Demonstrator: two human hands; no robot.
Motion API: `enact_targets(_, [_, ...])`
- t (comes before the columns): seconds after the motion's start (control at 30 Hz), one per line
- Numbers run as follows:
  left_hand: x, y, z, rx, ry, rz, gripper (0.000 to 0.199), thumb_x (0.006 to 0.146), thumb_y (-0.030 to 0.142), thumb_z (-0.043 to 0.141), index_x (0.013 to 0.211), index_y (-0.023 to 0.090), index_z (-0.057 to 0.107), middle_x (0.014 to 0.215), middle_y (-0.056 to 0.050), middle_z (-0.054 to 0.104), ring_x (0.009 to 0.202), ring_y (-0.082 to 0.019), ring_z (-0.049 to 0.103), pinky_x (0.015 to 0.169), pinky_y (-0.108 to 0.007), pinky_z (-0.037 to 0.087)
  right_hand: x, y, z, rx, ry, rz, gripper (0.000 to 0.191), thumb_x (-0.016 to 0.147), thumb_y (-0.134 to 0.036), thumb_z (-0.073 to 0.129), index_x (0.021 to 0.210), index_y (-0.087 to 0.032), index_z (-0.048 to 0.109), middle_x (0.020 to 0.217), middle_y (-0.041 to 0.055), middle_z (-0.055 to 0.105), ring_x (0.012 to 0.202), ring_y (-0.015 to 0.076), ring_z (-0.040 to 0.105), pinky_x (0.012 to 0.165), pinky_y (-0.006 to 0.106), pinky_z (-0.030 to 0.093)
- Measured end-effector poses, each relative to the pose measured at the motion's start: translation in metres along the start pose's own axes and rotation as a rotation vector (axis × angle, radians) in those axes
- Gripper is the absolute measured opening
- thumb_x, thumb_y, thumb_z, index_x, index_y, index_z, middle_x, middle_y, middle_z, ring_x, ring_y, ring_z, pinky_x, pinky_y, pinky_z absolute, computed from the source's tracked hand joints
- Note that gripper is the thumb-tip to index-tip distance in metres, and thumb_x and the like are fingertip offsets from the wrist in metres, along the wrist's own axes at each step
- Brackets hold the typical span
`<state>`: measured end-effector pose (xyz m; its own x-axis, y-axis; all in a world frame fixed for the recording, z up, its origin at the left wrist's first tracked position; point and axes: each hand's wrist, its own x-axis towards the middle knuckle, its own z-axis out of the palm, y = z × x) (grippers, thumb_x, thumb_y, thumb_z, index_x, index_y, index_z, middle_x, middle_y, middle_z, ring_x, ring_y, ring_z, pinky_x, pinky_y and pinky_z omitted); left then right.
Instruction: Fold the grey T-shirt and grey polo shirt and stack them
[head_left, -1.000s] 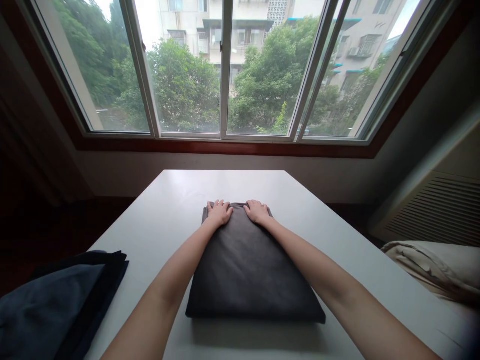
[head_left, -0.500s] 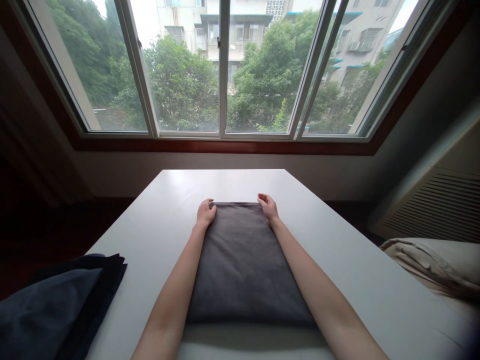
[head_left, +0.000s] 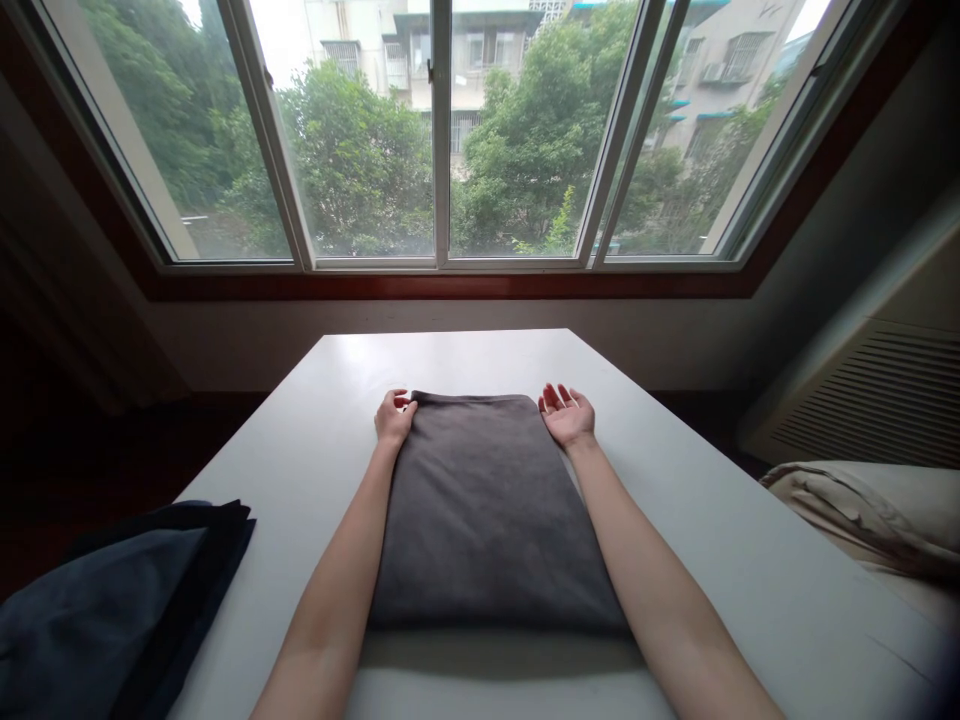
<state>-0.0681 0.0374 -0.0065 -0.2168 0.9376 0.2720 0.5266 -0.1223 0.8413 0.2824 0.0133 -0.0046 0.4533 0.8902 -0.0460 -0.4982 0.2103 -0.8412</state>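
Note:
A dark grey folded cloth lies flat in front of me, its far edge narrower in view than its near edge. At its far left corner is my left hand, with curled fingers and the thumb closed at the cloth's edge. My right hand rests just beyond the far right corner, palm turned up and fingers apart, holding nothing. Its thumb side is close to the cloth's rounded corner; whether it touches I cannot tell.
The white table runs toward a wide window. Dark blue and black folded fabric lies at the left edge. Beige folded fabric is at the right, below a slatted vent panel.
Both hands have moved outward from each other. My right hand has turned palm up and opened, away from the edge. The cloth's far edge now looks wider and flatter.

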Motion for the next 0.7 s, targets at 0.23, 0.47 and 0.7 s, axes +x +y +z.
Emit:
enact_targets(0.23, [-0.001, -0.006, -0.007, -0.040, -0.051, -0.012, 0.040, 0.087, 0.051, 0.050, 0.105, 0.021, 0.070, 0.101, -0.012, 0.068, 0.103, -0.031, 0.062, 0.096, -0.050, 0.045, 0.002, 0.011, -0.007, -0.629, 0.127, -0.365, 0.023, 0.064, -0.036, 0.061, 0.081, -0.021, 0.061, 0.083, 0.0047, 0.067, 0.084, 0.0215, 0.062, 0.080, 0.035, 0.050])
enact_targets(0.47, [-0.011, -0.003, -0.013, 0.239, -0.040, 0.010, 0.032, 0.083, 0.053, 0.058, 0.091, 0.025, 0.073, 0.109, -0.012, 0.064, 0.120, -0.038, 0.047, 0.103, -0.058, 0.036, -0.005, 0.012, -0.012, -0.856, -0.033, -0.371, 0.027, 0.062, -0.040, 0.068, 0.082, -0.021, 0.066, 0.077, 0.0034, 0.066, 0.075, 0.0200, 0.060, 0.078, 0.036, 0.048])
enact_targets(0.7, [-0.010, -0.001, -0.012, 0.187, -0.007, 0.086, 0.022, 0.081, 0.042, 0.064, 0.091, 0.023, 0.071, 0.114, -0.010, 0.064, 0.116, -0.033, 0.050, 0.100, -0.050, 0.037, -0.008, 0.012, -0.013, -0.835, -0.158, -0.395, 0.038, 0.063, -0.040, 0.068, 0.096, -0.019, 0.065, 0.085, 0.0048, 0.067, 0.075, 0.0177, 0.061, 0.072, 0.033, 0.050])
